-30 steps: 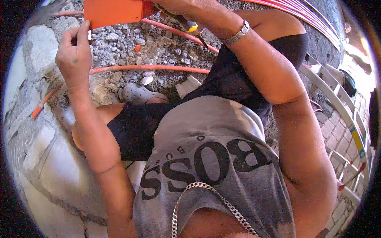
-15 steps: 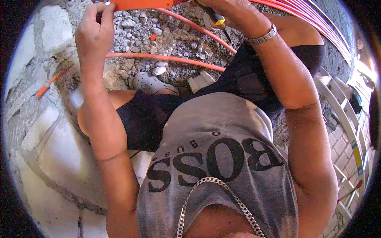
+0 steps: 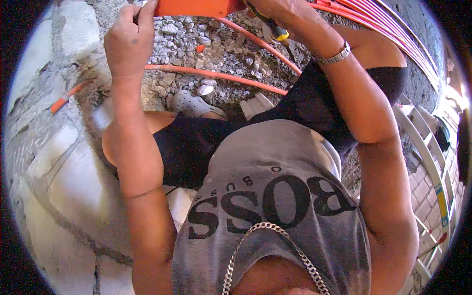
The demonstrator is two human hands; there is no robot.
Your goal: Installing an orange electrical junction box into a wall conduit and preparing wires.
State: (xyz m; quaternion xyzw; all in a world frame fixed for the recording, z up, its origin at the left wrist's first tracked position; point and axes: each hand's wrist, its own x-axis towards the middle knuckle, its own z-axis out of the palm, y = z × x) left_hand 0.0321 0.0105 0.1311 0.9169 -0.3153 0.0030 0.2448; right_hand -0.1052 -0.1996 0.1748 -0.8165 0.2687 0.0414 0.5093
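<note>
Left hand (image 3: 129,42) pinches the cut-off orange box (image 3: 194,7); right hand's (image 3: 275,7) grip on the screwdriver (image 3: 273,30) is partly hidden.

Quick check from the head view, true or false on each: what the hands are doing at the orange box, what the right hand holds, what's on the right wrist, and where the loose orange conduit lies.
1. The left hand pinches the left end of the orange box. True.
2. The right hand holds a hammer. False: it grips a screwdriver with a yellow and black handle.
3. A metal wristband sits on the right wrist. True.
4. The orange conduit hangs coiled on the ladder. False: it lies across the gravel below the box.
5. The left hand wears a glove. False: it is bare.
</note>
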